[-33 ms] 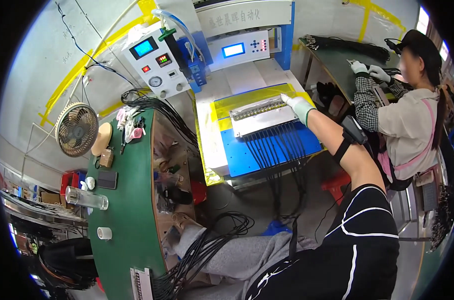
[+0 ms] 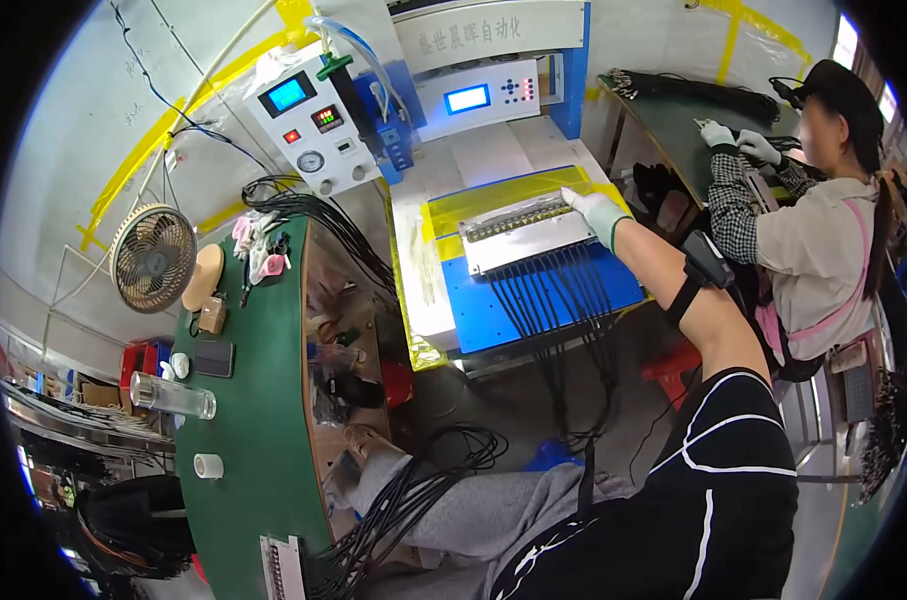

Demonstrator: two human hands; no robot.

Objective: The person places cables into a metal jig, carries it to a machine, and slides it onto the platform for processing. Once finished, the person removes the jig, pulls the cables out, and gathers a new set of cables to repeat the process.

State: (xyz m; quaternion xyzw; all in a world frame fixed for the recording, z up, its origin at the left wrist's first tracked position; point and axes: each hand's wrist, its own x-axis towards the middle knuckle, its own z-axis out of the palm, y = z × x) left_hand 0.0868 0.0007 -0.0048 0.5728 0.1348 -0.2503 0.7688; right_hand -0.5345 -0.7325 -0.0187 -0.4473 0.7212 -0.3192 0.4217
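Note:
My right hand (image 2: 598,210), in a white glove, is at the right end of a silvery metal fixture plate (image 2: 532,243). Its fingers close over that corner. A row of small connector-like parts (image 2: 519,218) lines the plate's far side, and several black cables (image 2: 549,300) hang from the near side, over a blue plate (image 2: 474,312) and toward the floor. Yellow film (image 2: 449,214) lies behind the fixture on the machine's bed. I cannot see my left hand anywhere.
At left, a green table (image 2: 249,400) bears a fan (image 2: 155,260), a clear bottle (image 2: 174,396) and a tape roll (image 2: 209,466). Another cabled fixture (image 2: 282,568) is at its near end. A control box (image 2: 314,125) stands beside the machine. A gloved co-worker (image 2: 824,220) sits at right.

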